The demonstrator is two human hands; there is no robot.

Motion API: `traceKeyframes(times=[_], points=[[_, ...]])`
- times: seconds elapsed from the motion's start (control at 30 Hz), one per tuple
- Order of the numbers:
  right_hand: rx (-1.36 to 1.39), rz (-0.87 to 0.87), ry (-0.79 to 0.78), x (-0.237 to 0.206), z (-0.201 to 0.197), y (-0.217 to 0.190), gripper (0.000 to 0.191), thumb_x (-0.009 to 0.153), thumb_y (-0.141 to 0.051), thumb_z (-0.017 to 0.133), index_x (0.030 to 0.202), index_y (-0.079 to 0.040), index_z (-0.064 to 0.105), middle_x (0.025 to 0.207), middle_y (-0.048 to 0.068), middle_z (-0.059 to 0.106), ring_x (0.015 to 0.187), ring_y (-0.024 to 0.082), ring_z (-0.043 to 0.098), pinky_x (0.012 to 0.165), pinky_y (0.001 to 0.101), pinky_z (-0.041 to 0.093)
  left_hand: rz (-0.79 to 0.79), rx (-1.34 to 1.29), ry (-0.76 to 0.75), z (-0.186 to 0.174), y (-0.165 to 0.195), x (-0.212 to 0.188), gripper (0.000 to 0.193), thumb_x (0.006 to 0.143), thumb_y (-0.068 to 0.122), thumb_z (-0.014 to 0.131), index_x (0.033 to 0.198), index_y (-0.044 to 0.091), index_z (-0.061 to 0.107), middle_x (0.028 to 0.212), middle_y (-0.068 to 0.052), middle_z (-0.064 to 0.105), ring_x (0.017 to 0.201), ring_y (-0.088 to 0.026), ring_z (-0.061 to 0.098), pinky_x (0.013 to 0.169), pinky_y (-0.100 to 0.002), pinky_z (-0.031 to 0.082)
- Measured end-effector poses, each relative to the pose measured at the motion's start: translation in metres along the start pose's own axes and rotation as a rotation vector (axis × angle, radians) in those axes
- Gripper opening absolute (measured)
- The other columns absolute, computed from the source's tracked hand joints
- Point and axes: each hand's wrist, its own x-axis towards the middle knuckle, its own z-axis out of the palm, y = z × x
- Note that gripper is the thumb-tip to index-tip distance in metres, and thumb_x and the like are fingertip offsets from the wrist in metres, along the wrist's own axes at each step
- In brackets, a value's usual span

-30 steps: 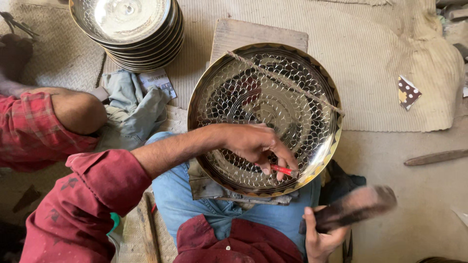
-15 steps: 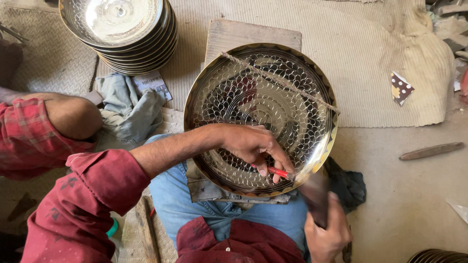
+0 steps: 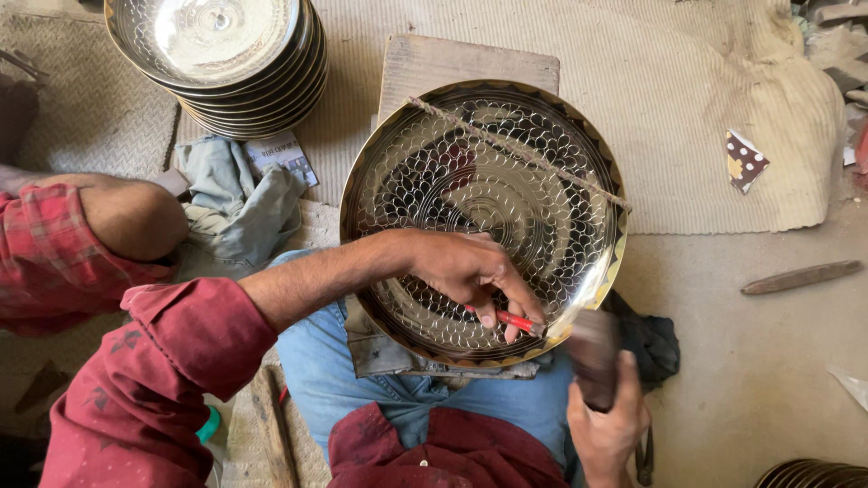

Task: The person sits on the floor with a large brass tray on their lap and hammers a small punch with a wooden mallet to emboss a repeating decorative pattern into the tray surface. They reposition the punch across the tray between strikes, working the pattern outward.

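Head view, the only one: the large engraved metal tray (image 3: 484, 217) lies tilted across the person's lap, its far edge propped on a wooden block (image 3: 470, 65), so the worked face sits flat toward the eyes and steady under a tool. The left hand (image 3: 475, 271) reaches across the tray, thumb and fingers pressed together, pinching a thin red-handled punch (image 3: 515, 320) whose tip stands on the near right rim of the scale pattern; the hand's heel rests on the metal, probably to brace the tip. The right hand (image 3: 604, 425) is wrapped closed around a hammer (image 3: 592, 357), blurred, just beside the punch. A thin stick (image 3: 520, 152) lies across the tray's far half. Far left, a stack of similar trays (image 3: 221, 63); a grey rag (image 3: 240, 203) lies near it.
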Motion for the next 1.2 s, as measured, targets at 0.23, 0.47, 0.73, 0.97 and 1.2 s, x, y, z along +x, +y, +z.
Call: traceKeyframes(times=[0.23,0.47,0.73,0.97,1.2], points=[[-0.001,0.086,0.014,0.005,-0.002,0.006,0.064,0.078,-0.005,0.076,0.137,0.007,0.055,0.089,0.01,0.072,0.08,0.018,0.072,0.076,0.0353,0.058,-0.044,0.018,-0.018,0.0,-0.003,0.002,0.058,0.086,0.003,0.074,0.141,0.019,0.061,0.118,0.003,0.078,0.096,-0.012,0.077,0.082,-0.033,0.063],[-0.089,-0.059,0.005,0.005,-0.005,0.02,0.052,0.077,-0.005,0.078,0.123,0.007,0.059,0.096,0.02,0.07,0.086,0.028,0.07,0.078,0.0376,0.056,-0.028,-0.009,-0.033,-0.002,-0.005,0.0,0.059,0.086,-0.001,0.071,0.141,0.018,0.062,0.12,0.002,0.078,0.097,-0.012,0.078,0.086,-0.032,0.064],[0.121,0.084,-0.009,0.01,-0.007,0.023,0.035,0.084,-0.002,0.077,0.115,-0.001,0.061,0.088,0.016,0.072,0.077,0.03,0.073,0.075,0.0368,0.058,-0.024,0.003,-0.034,0.002,-0.006,0.002,0.053,0.087,0.001,0.072,0.137,0.018,0.065,0.122,0.003,0.077,0.098,-0.012,0.077,0.085,-0.032,0.064],[-0.035,-0.06,0.02,0.014,-0.005,0.021,0.041,0.081,0.001,0.079,0.119,-0.001,0.061,0.097,0.019,0.071,0.083,0.035,0.072,0.076,0.0401,0.057,-0.056,0.068,-0.033,0.004,-0.008,0.002,0.054,0.085,0.002,0.073,0.136,0.019,0.065,0.12,0.003,0.078,0.096,-0.013,0.077,0.083,-0.033,0.063],[-0.184,-0.225,-0.037,0.024,-0.009,0.012,0.054,0.074,0.002,0.076,0.126,0.003,0.059,0.106,0.021,0.067,0.09,0.036,0.072,0.081,0.0412,0.056,-0.028,0.037,-0.038,0.005,-0.014,0.002,0.049,0.092,0.005,0.071,0.138,0.021,0.065,0.124,0.001,0.079,0.098,-0.013,0.079,0.083,-0.033,0.067]])
